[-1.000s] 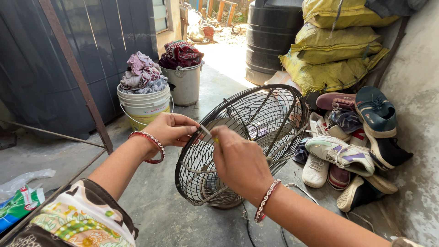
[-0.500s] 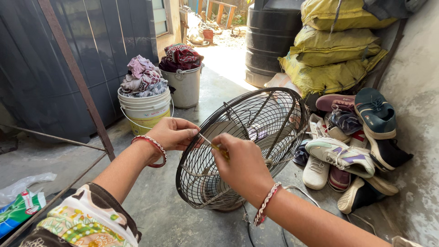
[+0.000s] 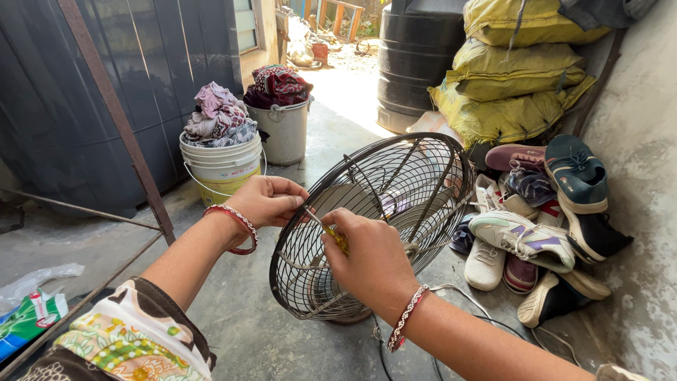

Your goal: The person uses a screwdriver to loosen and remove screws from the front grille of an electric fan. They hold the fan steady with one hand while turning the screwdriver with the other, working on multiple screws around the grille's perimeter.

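I see little change over the last second: the fan [image 3: 374, 226] stands at the same spot on the concrete floor [image 3: 233, 317], just beside the pile of shoes [image 3: 536, 219], and only my view has shifted slightly. My left hand [image 3: 266, 201] still pinches the near rim of the wire guard. My right hand [image 3: 370, 257] remains closed around a yellow-handled screwdriver [image 3: 331, 236] at the guard's face, so work at this fastening point continues.
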